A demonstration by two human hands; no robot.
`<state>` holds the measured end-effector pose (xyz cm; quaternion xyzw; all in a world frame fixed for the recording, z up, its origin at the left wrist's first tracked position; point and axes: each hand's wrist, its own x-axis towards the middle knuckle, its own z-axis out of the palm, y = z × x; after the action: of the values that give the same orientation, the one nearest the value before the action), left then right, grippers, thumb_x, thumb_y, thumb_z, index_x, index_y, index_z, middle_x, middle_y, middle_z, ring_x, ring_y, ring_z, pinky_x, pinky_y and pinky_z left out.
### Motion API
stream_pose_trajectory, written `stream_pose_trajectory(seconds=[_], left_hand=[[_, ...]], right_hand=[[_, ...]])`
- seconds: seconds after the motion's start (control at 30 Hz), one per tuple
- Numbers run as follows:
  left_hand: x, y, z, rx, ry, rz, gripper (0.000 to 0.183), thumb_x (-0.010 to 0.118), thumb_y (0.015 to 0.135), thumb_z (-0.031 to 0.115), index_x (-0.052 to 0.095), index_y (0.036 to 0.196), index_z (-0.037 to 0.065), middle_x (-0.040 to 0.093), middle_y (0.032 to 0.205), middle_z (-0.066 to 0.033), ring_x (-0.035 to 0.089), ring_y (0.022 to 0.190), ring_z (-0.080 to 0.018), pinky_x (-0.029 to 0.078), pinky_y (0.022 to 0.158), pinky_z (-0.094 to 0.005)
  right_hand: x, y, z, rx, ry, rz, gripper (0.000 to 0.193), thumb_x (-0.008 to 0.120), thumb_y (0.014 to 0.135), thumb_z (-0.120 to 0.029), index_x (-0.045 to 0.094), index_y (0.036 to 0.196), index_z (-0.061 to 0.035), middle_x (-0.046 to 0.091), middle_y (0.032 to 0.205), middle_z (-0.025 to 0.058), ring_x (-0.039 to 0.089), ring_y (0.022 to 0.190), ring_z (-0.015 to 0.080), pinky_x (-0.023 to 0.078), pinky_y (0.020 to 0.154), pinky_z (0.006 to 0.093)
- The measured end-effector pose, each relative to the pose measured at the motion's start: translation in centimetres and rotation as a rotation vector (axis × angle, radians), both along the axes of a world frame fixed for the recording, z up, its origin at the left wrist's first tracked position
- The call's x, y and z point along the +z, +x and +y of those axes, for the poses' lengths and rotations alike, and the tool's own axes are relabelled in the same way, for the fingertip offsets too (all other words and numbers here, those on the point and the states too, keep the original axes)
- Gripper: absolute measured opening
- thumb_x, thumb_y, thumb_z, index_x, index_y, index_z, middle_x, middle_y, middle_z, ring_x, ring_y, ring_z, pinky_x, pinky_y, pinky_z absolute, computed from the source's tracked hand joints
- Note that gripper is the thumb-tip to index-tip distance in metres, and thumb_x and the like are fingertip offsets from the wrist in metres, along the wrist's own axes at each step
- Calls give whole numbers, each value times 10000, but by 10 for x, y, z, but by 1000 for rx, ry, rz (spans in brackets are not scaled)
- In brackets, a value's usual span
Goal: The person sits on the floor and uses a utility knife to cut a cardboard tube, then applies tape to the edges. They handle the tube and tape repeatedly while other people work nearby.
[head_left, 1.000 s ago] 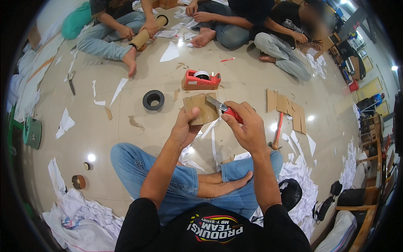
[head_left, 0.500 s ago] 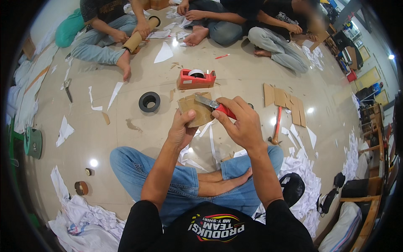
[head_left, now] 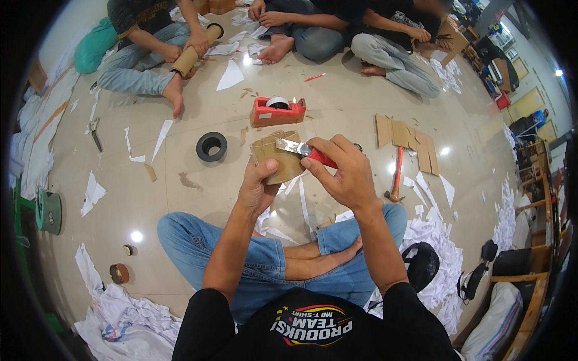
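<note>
In front of my crossed legs, my left hand (head_left: 260, 179) grips a short brown cardboard tube piece (head_left: 282, 166), thumb pressed on its near side. Its rim looks uneven and glossy. A red-handled utility knife (head_left: 322, 157) is in my right hand (head_left: 344, 174), its wide blade pointing left across the tube piece's upper part. Whether the edge cuts into the wall or only lies against it I cannot tell. Just beyond stands a red tape dispenser (head_left: 277, 113) with a white roll. To the left lies a black ring-shaped roll (head_left: 211, 147).
A hammer (head_left: 397, 174) and flat cardboard pieces (head_left: 409, 141) lie to the right. Scissors (head_left: 94, 133) and white scraps are at left. White paper strips (head_left: 442, 259) heap by my right knee. Across the floor sit other people; one holds a long cardboard tube (head_left: 195, 54).
The knife blade has turned flatter and shows more of its face over the tube piece. Both hands stay nearly in place. The view has shifted slightly.
</note>
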<state>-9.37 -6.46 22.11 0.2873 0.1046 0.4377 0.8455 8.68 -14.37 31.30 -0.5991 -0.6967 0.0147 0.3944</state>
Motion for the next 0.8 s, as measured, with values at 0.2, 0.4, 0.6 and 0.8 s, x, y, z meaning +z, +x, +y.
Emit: stream_pose_trajectory(seconds=[0.2,0.4,0.6,0.8], left_hand=[[1,3,-3,-13,-3,-7,870,801,864,295,395,1567,-15,573,1455,-178,604,1333,-271,505,1151,-424],[-8,6,-2,-59,-5,-3,896,811,858,333,394,1576,-5,568,1472,-175,597,1351,-288,495,1167,-440],[-8,7,-4,-92,18,-27,889,807,870,361,402,1576,4,564,1484,-168,594,1361,-294,490,1179,-464],[-11,7,-5,-61,-33,-30,878,817,866,348,419,1561,-12,586,1451,-161,617,1324,-276,516,1145,-434]], right_hand=[[-6,7,-1,-6,-17,42,326,844,891,-270,757,1129,-64,638,858,100,638,749,282,508,679,383],[-20,18,-3,-63,-19,50,318,836,898,-250,754,1136,-55,652,879,104,636,761,273,512,695,373],[-19,27,-5,-81,-8,160,317,828,894,-260,756,1127,-59,640,857,102,634,752,286,507,682,381],[-1,6,-4,11,-1,7,295,823,902,-211,755,1127,-33,642,858,104,633,760,270,512,691,351]])
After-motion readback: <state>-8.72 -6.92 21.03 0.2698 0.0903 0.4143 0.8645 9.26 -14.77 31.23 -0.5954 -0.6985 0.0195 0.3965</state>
